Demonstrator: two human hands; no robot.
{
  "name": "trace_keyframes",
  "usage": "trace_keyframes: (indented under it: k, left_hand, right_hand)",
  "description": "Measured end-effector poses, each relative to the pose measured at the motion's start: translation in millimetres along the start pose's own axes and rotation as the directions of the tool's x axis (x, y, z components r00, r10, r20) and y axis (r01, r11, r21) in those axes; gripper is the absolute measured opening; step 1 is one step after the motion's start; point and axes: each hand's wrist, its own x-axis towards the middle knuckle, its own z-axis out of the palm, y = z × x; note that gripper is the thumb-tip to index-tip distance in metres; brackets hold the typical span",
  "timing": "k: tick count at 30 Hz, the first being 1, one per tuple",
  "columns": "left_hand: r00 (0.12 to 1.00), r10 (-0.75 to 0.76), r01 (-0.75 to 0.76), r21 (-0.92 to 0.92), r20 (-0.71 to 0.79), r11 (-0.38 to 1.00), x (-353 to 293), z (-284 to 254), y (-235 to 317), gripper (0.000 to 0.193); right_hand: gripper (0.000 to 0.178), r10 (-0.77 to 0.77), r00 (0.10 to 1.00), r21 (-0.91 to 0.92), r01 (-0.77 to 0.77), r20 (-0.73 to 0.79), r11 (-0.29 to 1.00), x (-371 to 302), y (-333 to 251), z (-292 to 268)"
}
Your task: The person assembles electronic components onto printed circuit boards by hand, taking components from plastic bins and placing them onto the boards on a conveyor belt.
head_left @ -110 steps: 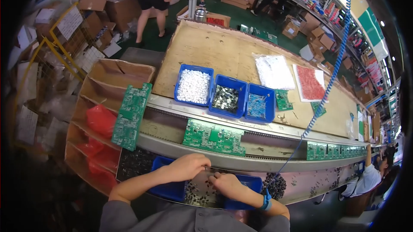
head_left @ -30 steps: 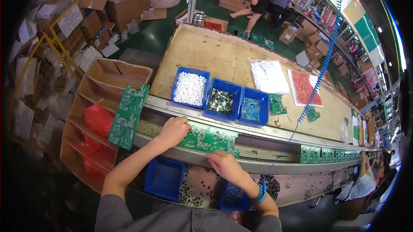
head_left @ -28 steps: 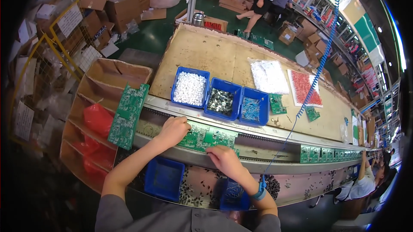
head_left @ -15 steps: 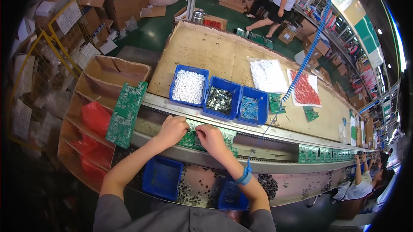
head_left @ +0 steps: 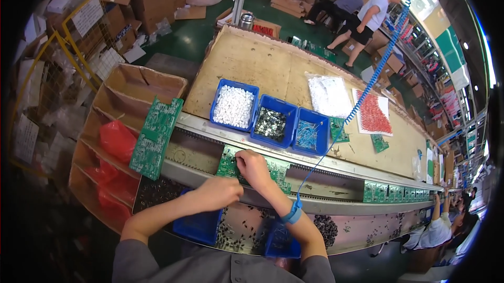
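A green circuit board lies in the conveyor track in front of me. My right hand is over its left half, thumb and fingers pinched together at the board's surface; whatever they pinch is hidden. On the near side of the track, my left hand is closed, back upward, above the edge of a dark blue bin. Its fingertips are turned away, so any small part in them is out of sight. A blue wrist strap with a coiled blue cord circles my right wrist.
Beyond the track stand blue bins of white parts, dark metallic parts and blue-leaded parts. Another green board leans at the left by a cardboard divider box. Loose black components lie on the near ledge. Co-workers are farther off.
My left hand has left the board and come down toward me, over the near rail. My right hand remains at the board, shifted slightly left. In the background, a walking person has moved right.
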Motion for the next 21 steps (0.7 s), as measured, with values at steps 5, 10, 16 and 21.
trace_keyframes:
  k: [5,10,16,21]
  left_hand:
    - [0.919,0.096,-0.191,0.22,0.382,0.957,-12,46,34,0.018]
    - [0.947,0.182,-0.263,0.319,0.263,0.91,-12,90,33,0.017]
    - [0.939,0.149,-0.249,0.316,0.311,0.916,-6,113,26,0.013]
    - [0.916,0.159,-0.276,0.292,0.368,0.916,-2,112,27,0.013]
  right_hand:
    - [0.008,-0.005,1.0,-0.035,0.006,0.018,0.999,0,-2,-1]
    - [0.009,0.003,1.0,-0.02,-0.003,0.007,1.0,-2,-1,0]
    - [0.012,0.005,0.995,0.028,-0.008,0.096,1.0,0,3,-4]
    - [0.012,-0.03,0.993,0.068,0.022,0.116,0.997,2,6,-6]
